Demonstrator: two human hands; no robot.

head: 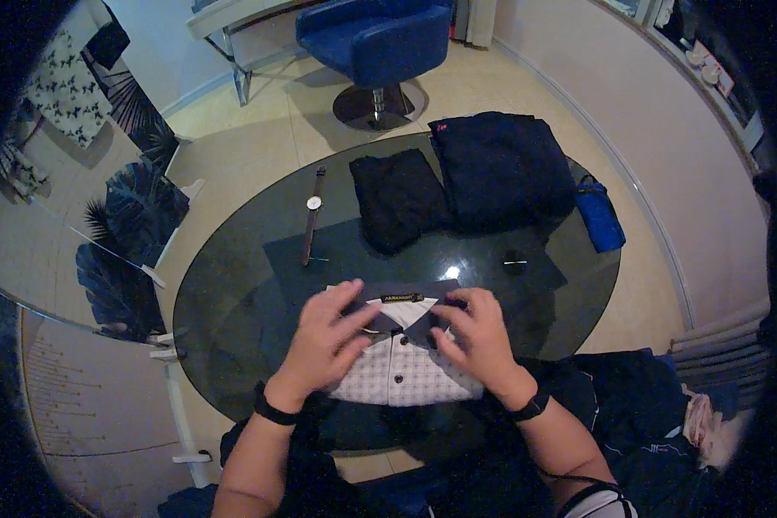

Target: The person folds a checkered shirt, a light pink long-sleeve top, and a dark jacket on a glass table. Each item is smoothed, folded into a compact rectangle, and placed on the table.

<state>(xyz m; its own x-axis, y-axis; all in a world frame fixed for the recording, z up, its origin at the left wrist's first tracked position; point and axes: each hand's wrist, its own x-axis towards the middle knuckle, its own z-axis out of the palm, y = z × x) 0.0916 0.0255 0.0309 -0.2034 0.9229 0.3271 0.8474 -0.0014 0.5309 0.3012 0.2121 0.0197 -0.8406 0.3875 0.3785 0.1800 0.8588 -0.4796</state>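
Note:
A folded checked shirt (421, 372) with a white-and-grey body and dark buttons lies in front of me on the dark glass table (226, 311). Its grey collar (421, 331) faces away from me, and a black neck label (398, 298) bearing writing shows inside it. At the collar's left side is my left hand (330, 337), fingers spread. My right hand (479, 327) is at the right side, its fingers also apart. Both hands are slightly blurred, so I cannot tell whether the fingertips touch the cloth. Neither hand grips anything.
Folded black clothes (398, 197) and a larger dark folded pile (502, 171) lie at the table's far side. A wristwatch (314, 203) is at the left, a blue pouch (600, 215) at the right edge. More dark clothing (628, 395) lies beside me; a blue chair (395, 42) stands beyond.

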